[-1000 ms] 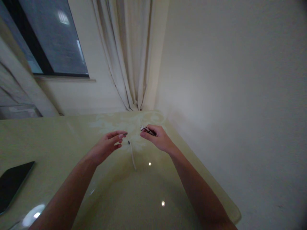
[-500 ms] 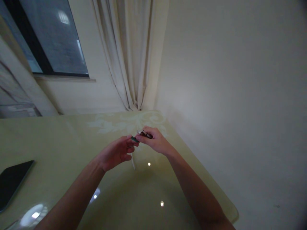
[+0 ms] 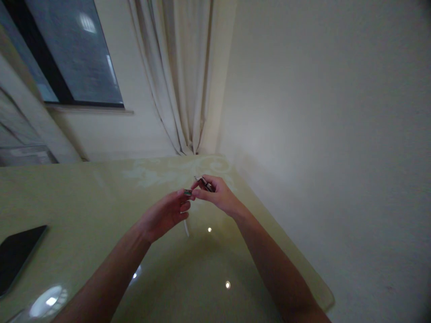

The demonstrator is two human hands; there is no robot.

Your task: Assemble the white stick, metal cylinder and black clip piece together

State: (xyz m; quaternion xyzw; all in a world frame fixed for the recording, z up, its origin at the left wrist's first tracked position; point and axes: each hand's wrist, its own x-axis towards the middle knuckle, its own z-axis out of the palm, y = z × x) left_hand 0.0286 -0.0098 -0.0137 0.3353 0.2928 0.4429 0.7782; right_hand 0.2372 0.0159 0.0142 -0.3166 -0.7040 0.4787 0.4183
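Over the table, my left hand pinches a small green, flat piece at its fingertips; its lower fingers are curled. My right hand meets it from the right, thumb tip at the green piece's edge. Tucked in my right fingers is a small dark and silver object with a thin metal end pointing up and left. Its exact kind is too small to make out, and fingers cover part of it. Below my left fingers a thin white strip shows.
The pale green glossy table reflects several lights. A black tablet-like slab lies at the left. Behind the table are a window and a cream curtain. A bare wall runs along the right edge.
The green piece has turned to lie more level. The dark and silver object has tilted in my right hand, its metal end now higher. Both hands stay close together.
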